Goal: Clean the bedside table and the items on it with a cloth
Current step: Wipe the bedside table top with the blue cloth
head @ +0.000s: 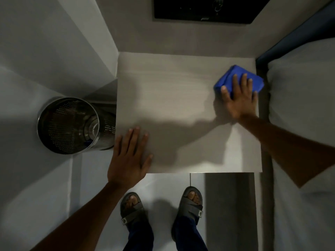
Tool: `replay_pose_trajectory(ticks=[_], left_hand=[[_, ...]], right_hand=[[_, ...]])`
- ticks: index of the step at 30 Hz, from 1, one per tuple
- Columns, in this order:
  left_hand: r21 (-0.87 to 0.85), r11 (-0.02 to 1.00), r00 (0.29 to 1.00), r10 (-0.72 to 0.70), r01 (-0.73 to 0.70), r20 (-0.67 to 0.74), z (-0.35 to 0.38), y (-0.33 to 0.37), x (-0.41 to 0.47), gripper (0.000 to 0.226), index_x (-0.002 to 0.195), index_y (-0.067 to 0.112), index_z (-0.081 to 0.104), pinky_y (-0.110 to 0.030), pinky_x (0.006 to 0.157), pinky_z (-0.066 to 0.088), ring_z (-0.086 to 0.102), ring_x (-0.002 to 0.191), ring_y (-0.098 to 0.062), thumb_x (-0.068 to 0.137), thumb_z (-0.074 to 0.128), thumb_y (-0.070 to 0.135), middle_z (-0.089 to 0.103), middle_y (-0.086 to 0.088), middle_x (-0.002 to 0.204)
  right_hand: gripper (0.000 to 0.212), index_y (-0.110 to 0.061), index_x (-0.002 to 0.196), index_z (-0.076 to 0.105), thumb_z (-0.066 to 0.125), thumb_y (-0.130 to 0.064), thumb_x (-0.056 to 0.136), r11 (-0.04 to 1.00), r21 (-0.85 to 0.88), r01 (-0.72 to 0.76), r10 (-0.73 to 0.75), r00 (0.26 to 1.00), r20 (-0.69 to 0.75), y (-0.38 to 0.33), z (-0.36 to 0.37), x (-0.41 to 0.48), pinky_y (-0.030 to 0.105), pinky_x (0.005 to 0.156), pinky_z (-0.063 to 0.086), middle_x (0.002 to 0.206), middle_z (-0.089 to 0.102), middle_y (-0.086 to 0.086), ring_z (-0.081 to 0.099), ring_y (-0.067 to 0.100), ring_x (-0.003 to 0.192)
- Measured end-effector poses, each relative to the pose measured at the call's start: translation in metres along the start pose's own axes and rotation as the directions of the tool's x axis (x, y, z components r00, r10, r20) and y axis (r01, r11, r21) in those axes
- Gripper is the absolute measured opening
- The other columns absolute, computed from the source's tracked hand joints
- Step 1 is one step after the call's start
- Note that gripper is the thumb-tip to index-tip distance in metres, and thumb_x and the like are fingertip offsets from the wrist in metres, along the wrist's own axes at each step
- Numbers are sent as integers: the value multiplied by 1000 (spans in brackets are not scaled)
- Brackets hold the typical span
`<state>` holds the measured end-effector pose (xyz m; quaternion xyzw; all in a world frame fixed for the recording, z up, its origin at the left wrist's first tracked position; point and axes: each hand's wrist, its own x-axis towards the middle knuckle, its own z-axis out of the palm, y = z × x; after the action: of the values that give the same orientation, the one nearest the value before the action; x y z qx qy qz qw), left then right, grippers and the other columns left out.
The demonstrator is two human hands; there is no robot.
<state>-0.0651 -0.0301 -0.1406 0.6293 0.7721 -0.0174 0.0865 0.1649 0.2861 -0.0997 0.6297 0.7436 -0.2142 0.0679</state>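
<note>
Lying folded at the bedside table's (pixel 181 98) far right edge, the blue cloth (pixel 233 77) was pressed under the right hand's (pixel 239 98) flat, spread fingers; the left hand (pixel 128 158) rested open-palmed, holding nothing, on the near left corner, beside a metal bin (pixel 72 125).

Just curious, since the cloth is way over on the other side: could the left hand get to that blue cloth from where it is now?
Probably yes. The left hand lies flat on the bedside table, with bare tabletop between it and the blue cloth. The right hand is pressing on it, though.
</note>
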Motion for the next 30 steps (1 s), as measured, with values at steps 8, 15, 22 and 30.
replay_pose_trajectory(ticks=[8,15,22,30], left_hand=[[5,1000,1000,17,-17,-26,0,3,1,71,155,17,15,-55,121,14,11,152,-32,97,31,55,15,-15,163],[-112,994,1000,5,-7,-11,-6,-2,-5,60,151,16,29,-51,121,17,17,151,-29,100,32,48,23,-13,162],[-364,925,989,-139,111,-53,-22,-13,-74,45,137,2,51,-43,110,43,51,133,-27,96,48,22,53,-14,143],[-705,412,757,-594,578,274,-67,-11,-60,45,147,12,37,-38,106,40,51,132,-28,103,39,20,52,-14,145]], right_hand=[[71,-26,155,6,29,-59,97,995,-31,96,-94,994,65,-85,11,20,48,120,-5,165,-7,3,-8,22,151],[67,-29,155,4,28,-55,97,867,-84,491,-451,846,285,-206,51,-18,47,120,-6,165,-10,-2,-10,18,151],[64,-28,155,8,36,-38,99,776,-7,631,-600,741,303,-211,88,-114,45,121,-2,165,-2,0,-4,18,152],[101,-25,155,-3,62,-44,80,670,-72,739,-652,632,418,-138,113,-229,50,118,-4,164,-9,5,-13,24,149]])
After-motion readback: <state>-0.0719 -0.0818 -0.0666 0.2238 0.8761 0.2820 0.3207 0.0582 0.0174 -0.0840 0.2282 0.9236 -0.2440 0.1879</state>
